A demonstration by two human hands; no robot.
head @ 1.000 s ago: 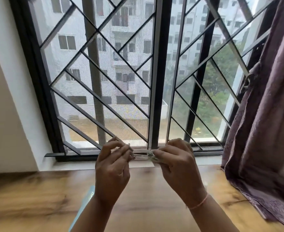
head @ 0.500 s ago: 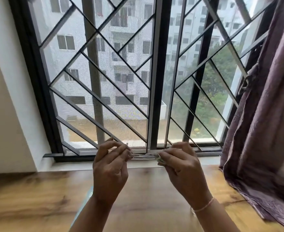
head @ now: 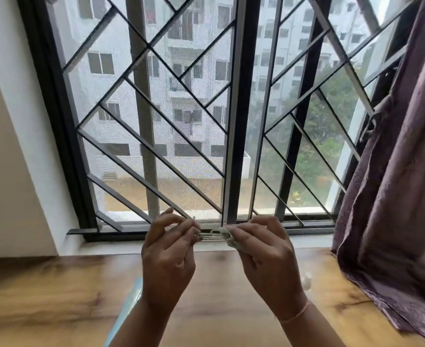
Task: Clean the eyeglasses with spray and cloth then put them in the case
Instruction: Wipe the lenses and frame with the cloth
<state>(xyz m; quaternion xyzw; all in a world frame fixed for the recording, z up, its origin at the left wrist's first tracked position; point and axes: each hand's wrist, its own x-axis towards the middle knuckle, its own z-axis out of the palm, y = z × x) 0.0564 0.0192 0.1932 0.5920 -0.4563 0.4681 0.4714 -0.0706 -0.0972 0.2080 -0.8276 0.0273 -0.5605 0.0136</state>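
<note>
wall [head: 3,151], pale and plain, fills the left edge of our view, meeting a black-framed window [head: 234,121] with a diagonal metal grille [head: 141,136]. through the glass we see a grey apartment block and, further right, green trees.

below the window runs a wooden desk [head: 43,296] with a warm brown grain. a light blue strip [head: 128,304] lies on it just left of our left forearm; we cannot tell what it is.

our left hand [head: 167,256] is raised above the desk in front of the sill, its fingers [head: 194,230] pinched closed on one end of the eyeglasses [head: 212,237]. the eyeglasses are thin and mostly hidden, seen edge-on as pale horizontal lines spanning the small gap between our two hands, held up in the air and not touching the desk.

our right hand [head: 266,261] mirrors the left, its fingers [head: 234,231] closed on the other end of the eyeglasses together with a bunched greenish-grey cloth [head: 227,237] that wraps around that end. a thin pink thread bracelet [head: 298,313] circles the right wrist.

beyond the right wrist, a small white blurred object [head: 306,281] sits on the desk; we cannot make it out. at the far right a purple curtain [head: 394,196] hangs down, its crumpled hem pooling on the desk surface.
</note>
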